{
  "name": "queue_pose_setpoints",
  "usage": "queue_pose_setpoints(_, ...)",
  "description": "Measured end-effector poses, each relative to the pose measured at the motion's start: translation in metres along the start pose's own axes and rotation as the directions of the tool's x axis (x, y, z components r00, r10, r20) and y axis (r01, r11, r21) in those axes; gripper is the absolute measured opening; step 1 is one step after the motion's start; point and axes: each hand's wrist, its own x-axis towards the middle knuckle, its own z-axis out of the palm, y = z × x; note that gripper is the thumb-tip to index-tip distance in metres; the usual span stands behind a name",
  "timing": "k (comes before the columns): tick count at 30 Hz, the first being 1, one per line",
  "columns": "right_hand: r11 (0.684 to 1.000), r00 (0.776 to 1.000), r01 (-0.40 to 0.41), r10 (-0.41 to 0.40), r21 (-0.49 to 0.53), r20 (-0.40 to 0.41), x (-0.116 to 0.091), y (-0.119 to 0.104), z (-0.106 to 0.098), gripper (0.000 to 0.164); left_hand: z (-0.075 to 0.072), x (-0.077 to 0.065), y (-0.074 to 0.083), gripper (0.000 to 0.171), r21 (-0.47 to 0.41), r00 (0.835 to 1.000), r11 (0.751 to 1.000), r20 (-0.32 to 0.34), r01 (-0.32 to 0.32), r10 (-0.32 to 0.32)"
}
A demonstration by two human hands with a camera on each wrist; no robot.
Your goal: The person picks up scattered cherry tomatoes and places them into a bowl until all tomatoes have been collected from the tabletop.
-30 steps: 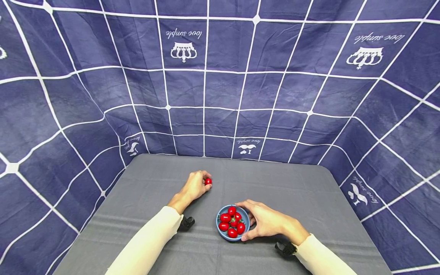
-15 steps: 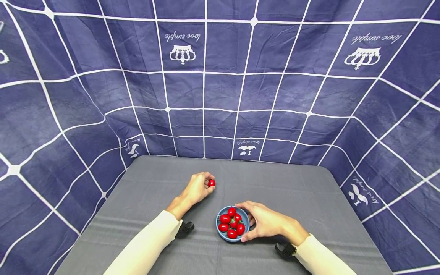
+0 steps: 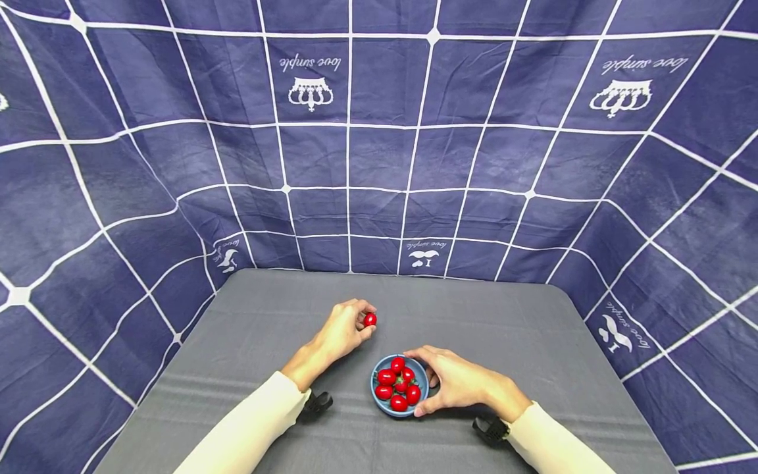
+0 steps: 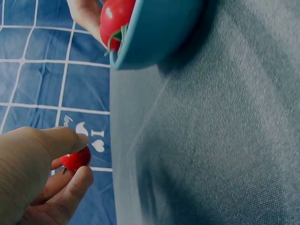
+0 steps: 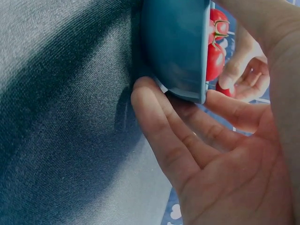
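Between thumb and fingertips my left hand (image 3: pixel 342 330) pinches a small red cherry tomato (image 3: pixel 370 319). In the left wrist view this tomato (image 4: pixel 76 159) has its green stem end showing, and the hand is above the table. A round blue bowl (image 3: pixel 376 394) stands on the table, with several red cherry tomatoes (image 3: pixel 399 402) inside. My right hand (image 3: pixel 458 380) grips the bowl from its right side, thumb at the near rim and index finger at the far rim. In the right wrist view, the other fingers (image 5: pixel 171 145) lie along the lower wall of the bowl (image 5: pixel 176 47).
A grey cloth covers the table (image 3: pixel 474 316). Behind it and on both sides hangs a blue curtain (image 3: pixel 379 158) with a white grid and printed motifs. Each wrist wears a black strap mount (image 3: pixel 491 429) below a cream sleeve (image 3: pixel 556 441).
My left hand has moved a little to the right and nearer, carrying the cherry tomato towards the bowl. The right hand and the bowl have stayed in place.
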Motion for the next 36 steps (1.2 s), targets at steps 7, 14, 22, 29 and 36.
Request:
queue_pose_setpoints(7, 1.000, 1.000, 0.018, -0.018, -0.019, -0.007, 0.001, 0.002, 0.000, 0.098, 0.000, -0.005, 0.010, 0.030, -0.042, 0.999, 0.998, 0.008, -0.045, 0.046)
queue_pose_setpoints(14, 1.000, 1.000, 0.023, -0.024, -0.019, -0.007, 0.001, 0.002, -0.001, 0.098, -0.001, -0.010, 0.021, 0.031, -0.059, 0.996, 0.995, 0.030, -0.083, 0.085)
queue_pose_setpoints(22, 1.000, 1.000, 0.023, -0.024, -0.006, -0.006, 0.002, 0.003, 0.000, 0.098, -0.003, -0.018, 0.036, 0.032, -0.089, 0.991, 0.990, 0.068, -0.112, 0.118)
queue_pose_setpoints(29, 1.000, 1.000, 0.020, -0.021, -0.007, -0.011, 0.001, 0.002, 0.000, 0.098, -0.005, -0.027, 0.048, 0.033, -0.083, 0.981, 0.983, 0.094, -0.164, 0.172)
queue_pose_setpoints(36, 1.000, 1.000, 0.014, -0.014, -0.014, -0.011, 0.002, 0.003, -0.001, 0.099, -0.006, -0.038, 0.055, 0.033, -0.061, 0.956, 0.972, 0.177, -0.226, 0.233)
